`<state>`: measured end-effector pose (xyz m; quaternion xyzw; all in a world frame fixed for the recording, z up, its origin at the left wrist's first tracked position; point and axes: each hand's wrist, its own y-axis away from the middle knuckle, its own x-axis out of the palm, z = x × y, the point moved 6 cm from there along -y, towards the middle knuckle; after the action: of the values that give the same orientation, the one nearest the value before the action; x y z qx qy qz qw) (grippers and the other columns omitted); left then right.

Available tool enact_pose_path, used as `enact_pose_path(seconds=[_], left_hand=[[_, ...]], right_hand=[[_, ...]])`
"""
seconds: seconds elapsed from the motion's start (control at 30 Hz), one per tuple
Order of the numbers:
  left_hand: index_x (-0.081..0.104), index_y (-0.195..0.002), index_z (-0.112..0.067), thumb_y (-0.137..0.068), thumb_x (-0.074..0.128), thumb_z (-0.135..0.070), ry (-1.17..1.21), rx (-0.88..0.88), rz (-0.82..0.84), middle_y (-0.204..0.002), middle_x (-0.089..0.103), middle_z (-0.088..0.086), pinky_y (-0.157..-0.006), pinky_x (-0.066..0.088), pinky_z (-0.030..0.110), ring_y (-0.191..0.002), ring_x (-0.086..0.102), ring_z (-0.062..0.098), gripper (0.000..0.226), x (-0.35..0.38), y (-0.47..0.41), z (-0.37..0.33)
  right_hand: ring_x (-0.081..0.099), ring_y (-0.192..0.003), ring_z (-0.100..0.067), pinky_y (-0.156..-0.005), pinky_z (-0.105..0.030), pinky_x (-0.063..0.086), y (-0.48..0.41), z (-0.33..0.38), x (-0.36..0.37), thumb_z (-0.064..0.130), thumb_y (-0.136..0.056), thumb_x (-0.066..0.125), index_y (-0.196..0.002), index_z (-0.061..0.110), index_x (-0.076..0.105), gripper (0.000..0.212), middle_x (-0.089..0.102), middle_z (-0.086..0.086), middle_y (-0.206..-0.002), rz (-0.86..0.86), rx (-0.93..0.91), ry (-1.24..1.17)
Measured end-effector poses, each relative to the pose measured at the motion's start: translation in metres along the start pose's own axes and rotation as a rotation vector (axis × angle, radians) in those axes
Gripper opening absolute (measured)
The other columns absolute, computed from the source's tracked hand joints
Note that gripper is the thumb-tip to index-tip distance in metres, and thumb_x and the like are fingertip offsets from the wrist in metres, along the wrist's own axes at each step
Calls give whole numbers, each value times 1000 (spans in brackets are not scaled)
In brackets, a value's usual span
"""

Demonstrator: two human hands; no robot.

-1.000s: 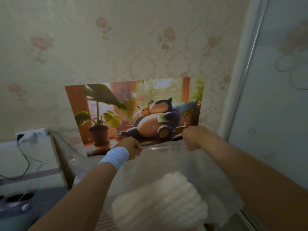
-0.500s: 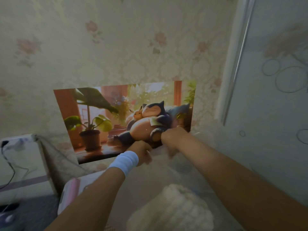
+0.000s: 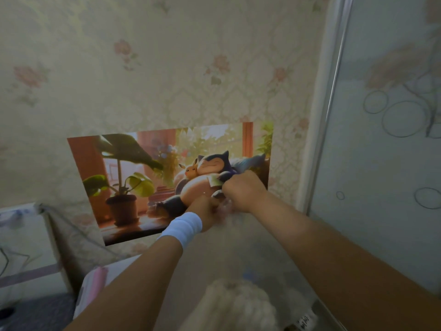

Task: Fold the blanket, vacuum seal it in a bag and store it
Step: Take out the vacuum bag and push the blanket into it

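Both hands meet in front of the lower right corner of the poster (image 3: pixel 143 182) on the wall. The left hand (image 3: pixel 205 212), with a white wristband (image 3: pixel 182 229), and the right hand (image 3: pixel 243 191) almost touch. Their fingers are curled and pinch the top edge of the clear bag (image 3: pixel 241 249), though blur hides the fingertips. The bag hangs below the poster. The fluffy white blanket (image 3: pixel 235 304) lies low in the bag, well below the poster. A frosted door (image 3: pixel 381 187) stands right of the poster.
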<state>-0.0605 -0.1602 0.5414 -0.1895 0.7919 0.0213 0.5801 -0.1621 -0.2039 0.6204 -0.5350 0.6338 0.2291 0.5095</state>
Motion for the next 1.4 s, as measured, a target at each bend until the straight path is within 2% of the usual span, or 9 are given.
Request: enact_pose_path(seconds=[0.1, 0.2, 0.37, 0.57, 0.73, 0.9, 1.0, 1.2, 1.4], left_hand=[[46, -87, -8, -80, 39, 0, 639, -205, 52, -62, 46, 5, -51, 42, 31, -55, 47, 18, 13, 14, 13, 33], [67, -82, -7, -85, 60, -5, 236, -196, 79, -68, 67, 4, -52, 50, 24, -58, 63, 16, 8, -3, 37, 35], [68, -85, -3, -83, 61, 5, 494, -343, 47, -79, 74, 8, -56, 53, 26, -68, 71, 26, 11, -7, 50, 50], [66, -67, -26, -81, 70, -4, 379, -284, 213, -74, 73, -10, -64, 56, 24, -75, 71, 13, 27, -3, 50, 46], [70, -87, -26, -83, 70, -17, 201, -240, 249, -91, 69, 3, -75, 59, 32, -86, 67, 25, 10, -4, 51, 52], [53, -118, -24, -76, 74, -20, 235, -210, -8, -105, 58, -5, -81, 47, 21, -95, 57, 15, 48, -29, 39, 32], [69, -100, -26, -79, 69, -29, 4, -221, -139, -96, 68, -2, -84, 52, 33, -89, 61, 19, 21, -48, 24, 21], [72, -86, -27, -82, 70, -29, -185, -335, -122, -95, 68, 0, -82, 48, 30, -87, 59, 22, 5, -82, 29, 46], [55, -121, -21, -83, 61, -24, -690, -363, 260, -105, 62, 4, -80, 52, 33, -92, 61, 26, 39, -71, 16, 60]], right_hand=[[64, -106, -23, -86, -39, 51, 6, -32, 14, 42, -74, 75, -128, 27, 53, 60, 63, 0, -119, -113, 138, -351], [56, -120, -24, -96, -46, 52, 17, -45, 80, 36, -57, 90, -142, 29, 41, 98, 53, 0, -138, 209, 200, -738], [67, -87, -16, -85, -33, 55, 20, -28, 115, 17, -83, 74, -92, 24, 73, 11, 73, 1, -96, 282, 278, -881], [23, -146, -31, -114, -60, 28, 5, 3, 109, 27, -71, 82, -153, 34, 14, 106, 23, -2, -159, 264, 86, -637], [61, -108, -25, -100, -45, 43, -6, 13, 119, 34, -88, 69, -94, 29, 61, 11, 67, 4, -105, 327, 40, -798], [68, -73, -11, -66, -26, 55, -17, 16, 109, 17, -89, 70, -82, 16, 65, 9, 68, 5, -78, 273, 43, -1036], [68, -66, -11, -65, -29, 57, -19, 18, 103, 20, -82, 77, -69, 20, 62, 19, 69, 4, -71, 161, 54, -1095], [65, -100, -20, -87, -36, 54, 14, -11, 177, 19, -81, 78, -90, 17, 69, 12, 70, 0, -103, 533, 50, -664], [63, -83, -13, -76, -30, 48, -1, -20, 182, 24, -89, 68, -70, 27, 65, 19, 65, 8, -79, 368, 167, -772]])
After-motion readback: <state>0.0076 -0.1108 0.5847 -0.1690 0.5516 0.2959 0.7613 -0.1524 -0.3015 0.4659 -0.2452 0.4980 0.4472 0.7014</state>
